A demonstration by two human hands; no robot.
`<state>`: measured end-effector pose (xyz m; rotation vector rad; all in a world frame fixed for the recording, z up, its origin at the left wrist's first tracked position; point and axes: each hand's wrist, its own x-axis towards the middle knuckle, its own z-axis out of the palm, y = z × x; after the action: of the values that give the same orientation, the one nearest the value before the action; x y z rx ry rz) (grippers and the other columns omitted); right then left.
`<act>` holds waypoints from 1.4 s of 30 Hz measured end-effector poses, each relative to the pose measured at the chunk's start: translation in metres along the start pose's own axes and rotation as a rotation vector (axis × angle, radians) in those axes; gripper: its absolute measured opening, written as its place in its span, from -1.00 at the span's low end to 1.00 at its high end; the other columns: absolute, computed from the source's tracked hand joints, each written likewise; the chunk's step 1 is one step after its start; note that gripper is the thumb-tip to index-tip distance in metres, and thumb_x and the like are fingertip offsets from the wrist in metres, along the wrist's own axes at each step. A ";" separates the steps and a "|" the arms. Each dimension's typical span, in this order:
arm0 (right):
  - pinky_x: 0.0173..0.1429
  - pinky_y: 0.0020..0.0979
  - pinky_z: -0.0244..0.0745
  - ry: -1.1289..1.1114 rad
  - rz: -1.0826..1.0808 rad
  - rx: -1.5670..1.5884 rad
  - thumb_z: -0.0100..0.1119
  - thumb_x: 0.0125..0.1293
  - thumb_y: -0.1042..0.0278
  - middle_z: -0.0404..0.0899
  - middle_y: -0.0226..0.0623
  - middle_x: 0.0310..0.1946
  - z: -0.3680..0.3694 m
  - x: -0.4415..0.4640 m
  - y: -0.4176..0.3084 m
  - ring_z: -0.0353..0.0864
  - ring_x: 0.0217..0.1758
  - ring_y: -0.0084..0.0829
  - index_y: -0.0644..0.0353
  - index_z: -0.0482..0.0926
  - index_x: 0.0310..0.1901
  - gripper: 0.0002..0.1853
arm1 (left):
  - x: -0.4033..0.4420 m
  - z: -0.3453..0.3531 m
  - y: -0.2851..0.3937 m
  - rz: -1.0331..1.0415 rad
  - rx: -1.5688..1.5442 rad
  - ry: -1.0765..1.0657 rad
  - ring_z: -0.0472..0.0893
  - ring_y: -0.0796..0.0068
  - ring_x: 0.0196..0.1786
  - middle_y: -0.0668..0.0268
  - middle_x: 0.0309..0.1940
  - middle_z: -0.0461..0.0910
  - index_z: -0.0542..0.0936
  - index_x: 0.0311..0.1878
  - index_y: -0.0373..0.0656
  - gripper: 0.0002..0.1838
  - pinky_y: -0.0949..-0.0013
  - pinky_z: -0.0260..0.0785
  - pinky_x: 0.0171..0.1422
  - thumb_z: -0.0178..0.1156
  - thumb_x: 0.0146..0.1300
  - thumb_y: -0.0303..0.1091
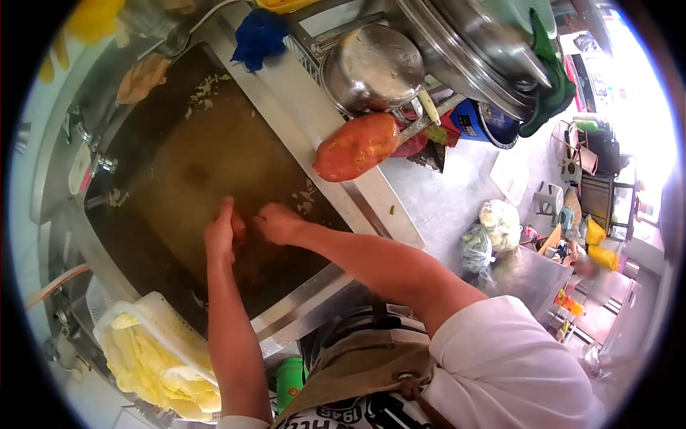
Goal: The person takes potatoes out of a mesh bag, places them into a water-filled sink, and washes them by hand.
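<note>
Both hands are over a large metal sink filled with murky brown water. My left hand has its fingers wrapped round a reddish, rounded item, mostly hidden by the hand and water. Close to its right, my right hand is closed, with its fingertips at the water; what it holds, if anything, is hidden. Pale scraps float near the sink's edges. An orange-red, lumpy oblong item lies on the sink's right rim.
A white basket with yellow leaves stands at the lower left. Metal pots and a blue cloth are beyond the sink's upper right. A faucet is at the left. Bagged vegetables lie to the right.
</note>
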<state>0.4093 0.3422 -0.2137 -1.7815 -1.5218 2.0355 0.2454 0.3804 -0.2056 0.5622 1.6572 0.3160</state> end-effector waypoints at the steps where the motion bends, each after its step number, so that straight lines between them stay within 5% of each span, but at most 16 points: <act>1: -0.12 -0.36 0.45 0.031 -0.013 -0.064 -0.07 0.30 0.39 0.58 -0.19 -0.24 0.001 -0.006 0.005 0.52 -0.32 -0.38 0.32 0.48 0.03 -0.68 | -0.016 0.008 0.007 0.078 0.083 0.023 0.58 0.36 -0.33 0.24 -0.27 0.54 0.46 -0.06 -0.18 -0.52 0.31 0.50 -0.43 0.28 0.14 0.00; 4: -0.05 -0.33 0.42 0.073 -0.163 -0.001 -0.07 0.29 0.36 0.58 -0.19 -0.25 0.001 -0.022 0.017 0.50 -0.23 -0.34 0.28 0.53 -0.11 -0.75 | -0.084 0.042 0.034 0.403 0.033 -0.156 0.59 0.30 -0.36 0.20 -0.34 0.53 0.42 -0.04 -0.22 -0.53 0.32 0.49 -0.50 0.33 0.12 -0.14; 6: 0.08 -0.33 0.37 -0.007 -0.416 0.413 -0.08 0.31 0.33 0.58 -0.20 -0.22 -0.002 -0.044 0.011 0.48 -0.08 -0.34 0.22 0.53 -0.06 -0.74 | -0.109 0.055 0.046 0.311 -0.218 -0.342 0.60 0.29 -0.40 0.21 -0.38 0.53 0.40 -0.03 -0.22 -0.57 0.30 0.48 -0.54 0.28 0.18 -0.16; 9: -0.07 -0.28 0.43 0.025 -0.294 0.108 0.01 0.16 0.31 0.59 -0.17 -0.27 -0.013 -0.058 -0.001 0.55 -0.18 -0.26 0.11 0.52 -0.31 -0.87 | -0.100 0.047 0.044 0.200 -0.570 -0.528 0.61 0.27 -0.46 0.21 -0.40 0.52 0.40 -0.03 -0.19 -0.66 0.31 0.44 -0.58 0.19 0.26 -0.19; 13: -0.01 -0.20 0.45 0.550 0.094 0.085 -0.01 0.23 0.21 0.60 0.01 -0.13 0.001 -0.015 0.017 0.59 -0.04 -0.03 0.23 0.56 -0.22 -0.72 | -0.037 0.036 0.008 0.094 -0.356 -0.202 0.58 0.27 -0.49 0.22 -0.38 0.53 0.41 -0.04 -0.17 -0.65 0.25 0.43 -0.56 0.16 0.27 -0.13; 17: 0.14 -0.11 0.38 0.393 0.293 0.356 -0.09 0.29 0.13 0.52 0.10 -0.01 0.012 0.069 0.059 0.49 0.07 0.09 0.29 0.49 -0.01 -0.59 | 0.077 0.009 -0.080 -0.114 -0.312 -0.029 0.50 0.38 -0.57 0.27 -0.41 0.53 0.45 -0.12 -0.13 -0.62 0.21 0.41 -0.52 0.18 0.23 -0.01; 20: 0.16 -0.04 0.35 0.342 0.144 0.614 -0.15 0.32 0.11 0.49 0.08 0.04 0.047 0.072 0.033 0.47 0.12 0.01 0.28 0.43 0.10 -0.54 | 0.099 0.015 -0.102 -0.198 -0.543 0.046 0.45 0.44 -0.61 0.32 -0.47 0.52 0.47 -0.19 -0.09 -0.62 0.25 0.35 -0.55 0.18 0.21 0.05; 24: 0.06 -0.03 0.40 0.647 -0.510 -0.222 -0.24 0.37 0.00 0.53 0.04 -0.01 0.093 0.071 0.013 0.52 0.04 -0.14 0.33 0.42 0.09 -0.46 | 0.076 0.032 -0.094 -0.161 -0.597 0.062 0.48 0.46 -0.47 0.39 -0.43 0.53 0.52 -0.19 -0.01 -0.73 0.31 0.37 -0.39 0.15 0.24 -0.03; 26: 0.04 -0.03 0.41 0.334 -0.402 -0.294 -0.32 0.40 -0.12 0.53 0.06 -0.01 0.050 0.071 -0.003 0.52 0.03 -0.16 0.35 0.41 0.10 -0.38 | 0.047 0.040 -0.072 -0.127 -0.563 0.064 0.51 0.47 -0.37 0.43 -0.38 0.53 0.55 -0.17 0.03 -0.79 0.33 0.41 -0.27 0.12 0.26 -0.09; 29: 0.10 -0.04 0.39 -0.082 0.185 0.662 -0.48 0.41 -0.22 0.49 0.16 0.05 -0.024 0.007 -0.064 0.49 0.11 -0.06 0.34 0.39 0.14 -0.27 | 0.009 0.040 -0.031 -0.073 -0.349 0.016 0.46 0.43 -0.58 0.31 -0.47 0.52 0.50 -0.19 -0.11 -0.64 0.28 0.25 -0.62 0.13 0.24 0.03; 31: -0.03 -0.06 0.47 0.312 -0.110 0.433 -0.57 0.37 -0.35 0.51 0.11 -0.01 0.021 0.044 -0.030 0.53 0.03 -0.06 0.38 0.40 0.12 -0.15 | 0.016 0.035 -0.026 -0.022 -0.284 0.032 0.44 0.45 -0.63 0.31 -0.50 0.52 0.50 -0.19 -0.12 -0.63 0.27 0.24 -0.63 0.13 0.24 0.02; 32: -0.08 -0.07 0.49 0.621 -0.288 0.224 -0.56 0.36 -0.37 0.52 0.09 -0.04 0.052 0.067 -0.013 0.55 -0.02 -0.08 0.40 0.39 0.12 -0.13 | 0.033 0.035 -0.041 0.278 -0.089 0.027 0.44 0.45 -0.63 0.30 -0.49 0.52 0.50 -0.20 -0.14 -0.64 0.25 0.22 -0.65 0.09 0.27 0.00; 33: -0.02 -0.09 0.46 0.580 -0.249 0.259 -0.56 0.35 -0.39 0.50 0.08 -0.01 0.052 0.064 -0.012 0.53 0.01 -0.10 0.42 0.36 0.15 -0.11 | 0.035 0.037 -0.042 0.575 0.097 0.077 0.44 0.46 -0.63 0.29 -0.48 0.53 0.49 -0.21 -0.15 -0.66 0.24 0.21 -0.67 0.05 0.29 -0.03; 35: 0.11 -0.14 0.40 0.501 -0.168 0.324 -0.54 0.33 -0.43 0.45 0.06 0.05 0.053 0.058 -0.008 0.48 0.06 -0.14 0.45 0.30 0.21 -0.07 | 0.031 0.034 -0.052 0.367 0.092 0.038 0.45 0.44 -0.64 0.28 -0.49 0.53 0.49 -0.22 -0.16 -0.67 0.28 0.17 -0.70 -0.01 0.32 -0.06; 37: 0.24 -0.15 0.29 0.029 0.249 0.719 -0.52 0.33 -0.43 0.42 0.06 0.11 0.008 0.051 -0.033 0.44 0.11 -0.14 0.41 0.28 0.24 -0.08 | 0.013 0.034 -0.043 0.006 -0.158 0.010 0.45 0.42 -0.66 0.26 -0.52 0.53 0.48 -0.23 -0.17 -0.66 0.34 0.13 -0.74 -0.09 0.35 -0.08; 42: -0.04 -0.11 0.44 0.397 0.154 0.560 -0.41 0.33 -0.34 0.57 -0.04 -0.12 0.044 0.112 0.004 0.57 -0.19 -0.15 0.34 0.48 0.04 -0.21 | -0.009 0.017 -0.043 0.050 -0.339 -0.131 0.45 0.38 -0.68 0.25 -0.53 0.53 0.49 -0.26 -0.12 -0.60 0.38 0.12 -0.76 -0.11 0.34 0.04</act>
<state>0.3396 0.3781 -0.3046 -1.9288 -0.6452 1.7689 0.2555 0.3377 -0.2225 0.3603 1.4257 0.5721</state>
